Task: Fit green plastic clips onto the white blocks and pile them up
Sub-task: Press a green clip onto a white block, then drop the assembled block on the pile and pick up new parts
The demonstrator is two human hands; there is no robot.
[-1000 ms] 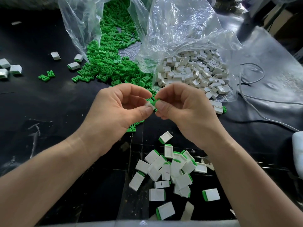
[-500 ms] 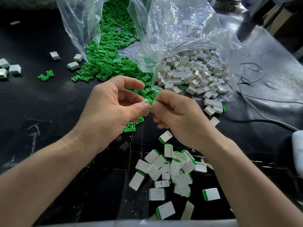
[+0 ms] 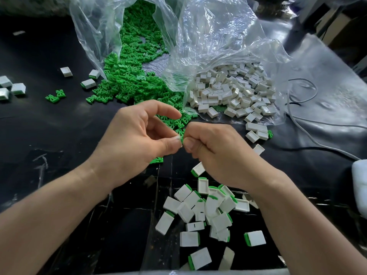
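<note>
My left hand (image 3: 137, 135) and my right hand (image 3: 214, 153) meet at the middle of the black table, fingertips pinched together on one small white block with a green clip (image 3: 181, 138); most of it is hidden by the fingers. Below the hands lies a pile of white blocks fitted with green clips (image 3: 206, 211). Loose green clips (image 3: 129, 76) spill from a clear bag at the back. Plain white blocks (image 3: 232, 90) fill a second clear bag to the right of them.
Several finished blocks (image 3: 12, 89) sit at the far left edge, a few more (image 3: 87, 83) beside the clip bag, with two stray clips (image 3: 55, 96). Grey cables (image 3: 309, 124) run across the right side. A white object (image 3: 360, 183) is at the right edge.
Both hands have come lower and nearer to me, staying pinched together on the block and clip. My left index finger has lifted away from the pinch.
</note>
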